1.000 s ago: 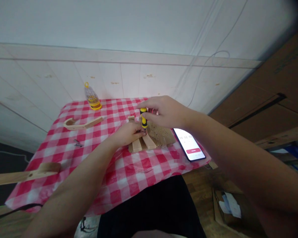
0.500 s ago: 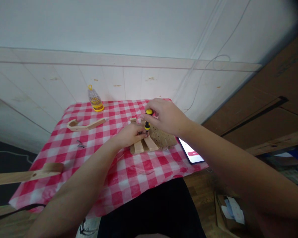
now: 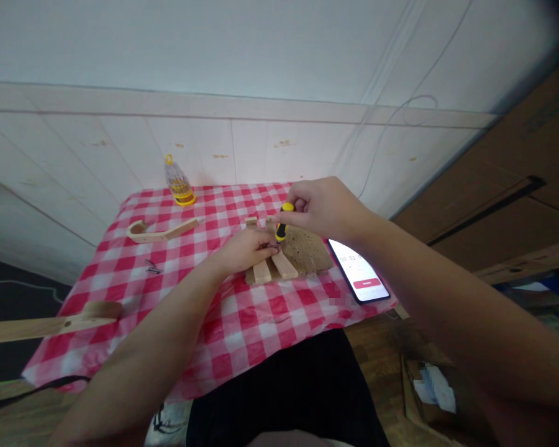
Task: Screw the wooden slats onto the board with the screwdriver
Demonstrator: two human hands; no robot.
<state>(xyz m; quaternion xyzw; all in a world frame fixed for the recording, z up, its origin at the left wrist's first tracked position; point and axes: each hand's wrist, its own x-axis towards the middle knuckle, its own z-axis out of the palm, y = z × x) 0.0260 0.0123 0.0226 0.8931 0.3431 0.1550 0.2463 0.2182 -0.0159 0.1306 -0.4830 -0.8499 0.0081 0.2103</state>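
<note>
A red-and-white checked tablecloth [image 3: 242, 323] covers the small table in front of a white panelled wall. At the cloth's left edge a long wooden bar [image 3: 51, 323] with a rounded, holed end reaches in from outside the view. The right hand [image 3: 323, 208] is closed around the yellow-and-black handle of a small screwdriver [image 3: 282, 228], which stands nearly upright, tip down. The left hand [image 3: 245, 248] lies on the work just beside it, its fingertips bunched together at the driver's tip. Whether they pinch a screw there cannot be told. Both hands work over a brown perforated board [image 3: 307, 251] near the cloth's right side, with pale wooden slats [image 3: 272, 268] lying against its left edge. A phone [image 3: 359, 270] with a lit screen and a red button lies just right of the board. Well to the left lies a curved wooden piece [image 3: 161, 231], and behind it, near the wall, stands a clear container with a yellow base [image 3: 179, 183]. A few small dark screws [image 3: 153, 267] lie on the cloth, nearer than the curved piece.
</note>
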